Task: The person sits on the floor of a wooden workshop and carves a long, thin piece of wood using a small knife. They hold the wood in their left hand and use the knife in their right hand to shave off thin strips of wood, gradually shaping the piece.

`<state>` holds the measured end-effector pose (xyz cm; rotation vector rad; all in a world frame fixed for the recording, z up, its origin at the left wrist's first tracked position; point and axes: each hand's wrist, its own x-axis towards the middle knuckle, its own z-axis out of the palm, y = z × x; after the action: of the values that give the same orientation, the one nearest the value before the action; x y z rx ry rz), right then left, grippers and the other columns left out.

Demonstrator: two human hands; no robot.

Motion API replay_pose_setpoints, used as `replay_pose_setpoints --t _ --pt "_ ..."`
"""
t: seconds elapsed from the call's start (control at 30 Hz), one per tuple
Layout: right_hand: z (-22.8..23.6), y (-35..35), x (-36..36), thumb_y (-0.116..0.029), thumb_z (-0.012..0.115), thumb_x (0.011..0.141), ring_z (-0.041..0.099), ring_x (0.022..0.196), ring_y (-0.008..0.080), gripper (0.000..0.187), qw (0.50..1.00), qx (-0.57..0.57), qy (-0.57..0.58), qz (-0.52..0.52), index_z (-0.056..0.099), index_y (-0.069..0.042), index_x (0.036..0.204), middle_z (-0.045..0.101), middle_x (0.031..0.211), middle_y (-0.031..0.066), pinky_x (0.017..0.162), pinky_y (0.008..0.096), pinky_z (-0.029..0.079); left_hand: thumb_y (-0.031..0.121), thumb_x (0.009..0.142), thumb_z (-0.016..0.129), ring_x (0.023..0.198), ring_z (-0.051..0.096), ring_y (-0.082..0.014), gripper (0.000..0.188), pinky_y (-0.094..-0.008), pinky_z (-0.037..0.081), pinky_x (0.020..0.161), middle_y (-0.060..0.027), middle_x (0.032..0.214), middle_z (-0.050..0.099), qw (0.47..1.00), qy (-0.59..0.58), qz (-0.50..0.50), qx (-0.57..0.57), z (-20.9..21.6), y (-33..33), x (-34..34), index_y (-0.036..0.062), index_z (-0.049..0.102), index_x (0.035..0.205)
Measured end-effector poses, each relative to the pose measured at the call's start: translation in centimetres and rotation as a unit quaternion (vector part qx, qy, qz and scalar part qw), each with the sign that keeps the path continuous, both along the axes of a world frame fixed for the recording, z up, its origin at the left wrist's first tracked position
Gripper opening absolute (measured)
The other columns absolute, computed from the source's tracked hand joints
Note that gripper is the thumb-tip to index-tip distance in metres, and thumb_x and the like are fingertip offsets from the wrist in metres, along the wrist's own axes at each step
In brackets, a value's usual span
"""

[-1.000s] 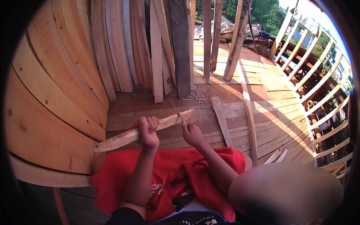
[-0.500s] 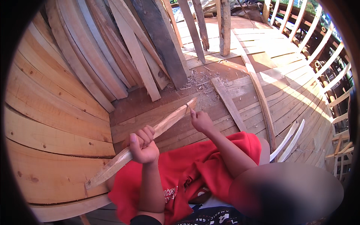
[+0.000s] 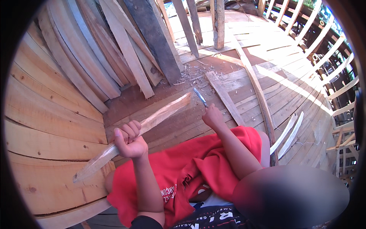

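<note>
My left hand (image 3: 131, 140) is wrapped around a long, pale wooden strip (image 3: 162, 114), gripping it below its middle. The strip slants from the lower left up to the right, and its upper end looks freshly cut. My right hand (image 3: 214, 117) is closed on the handle of a knife (image 3: 199, 96), whose narrow blade points up and slightly left. Blade and strip are apart, with a small gap between the knife and the strip's upper end. Red cloth shorts (image 3: 160, 164) cover my lap under both forearms.
Curved planks (image 3: 45, 110) form a wall on the left, with boards (image 3: 127, 49) leaning there. Wood shavings (image 3: 192, 74) lie on the plank floor (image 3: 251, 103). A loose board (image 3: 225, 95), a long batten (image 3: 253, 78) and two thin pale strips (image 3: 291, 135) lie to the right.
The knife has come away from the strip's upper end, and my right hand has moved right. My left hand and the strip have shifted left in the picture; the view has shifted slightly too.
</note>
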<state>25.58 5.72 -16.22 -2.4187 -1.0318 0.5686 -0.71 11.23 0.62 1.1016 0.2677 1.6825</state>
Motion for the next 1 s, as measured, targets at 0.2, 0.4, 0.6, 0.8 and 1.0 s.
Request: replay_pose_setpoints --t 0.2,0.4,0.6,0.8,1.0 --pt "-0.9 -3.2 2.5 -0.028 0.057 0.093 0.062 0.108 0.0439 0.044 0.986 -0.129 -0.098 0.034 0.05 0.003 0.123 0.062 0.118 0.0271 0.09 0.0595 0.047 0.019 0.099 0.038 0.048 0.016 -0.0117 0.043 -0.0313 0.024 0.051 0.0018 0.05 0.02 1.0 -0.011 -0.019 -0.016 0.5 -0.4 0.9 0.0152 0.02 0.059" --pt "18.2 -11.7 -2.7 -0.039 0.053 0.096 0.06 0.118 0.0403 0.041 0.828 -0.53 -0.105 0.151 0.066 -0.01 0.122 0.064 0.126 0.0154 0.097 0.0676 0.04 0.019 0.1 0.043 0.048 0.017 -0.0095 0.047 -0.0293 0.022 0.049 0.0028 0.05 0.021 0.999 -0.026 0.038 -0.02 2.8 -1.0 -5.7 0.0145 0.021 0.059" --pt "15.0 -17.5 1.1 -0.029 0.064 0.088 0.068 0.093 0.0389 0.029 0.97 -0.056 -0.231 0.043 0.073 -0.005 0.101 0.071 0.098 0.0205 0.085 0.0446 0.053 0.018 0.099 0.048 0.049 0.018 -0.0079 0.047 -0.0279 0.021 0.049 0.0042 0.051 0.024 0.994 -0.02 0.104 -0.008 5.5 -1.4 -11.9 0.0139 0.026 0.058" --pt "25.9 -20.6 9.2 -0.027 0.06 0.089 0.068 0.087 0.0376 0.031 0.959 0.014 -0.283 0.002 0.07 0.002 0.093 0.07 0.091 0.0222 0.078 0.046 0.052 0.015 0.094 0.06 0.047 0.026 -0.0063 0.041 -0.0267 0.024 0.046 0.0048 0.053 0.03 0.989 0.004 0.144 -0.026 9.0 -4.1 -15.4 0.0135 0.035 0.061" --pt "35.7 -21.8 8.3 -0.047 0.078 0.077 0.068 0.101 0.0308 0.059 0.836 -0.48 -0.232 0.129 0.068 -0.004 0.116 0.072 0.107 0.0179 0.085 0.0391 0.053 0.013 0.089 0.066 0.043 0.034 -0.0063 0.036 -0.026 0.029 0.042 0.0039 0.053 0.04 0.988 0.001 0.151 -0.02 13.6 -4.7 -17.0 0.0108 0.043 0.061"
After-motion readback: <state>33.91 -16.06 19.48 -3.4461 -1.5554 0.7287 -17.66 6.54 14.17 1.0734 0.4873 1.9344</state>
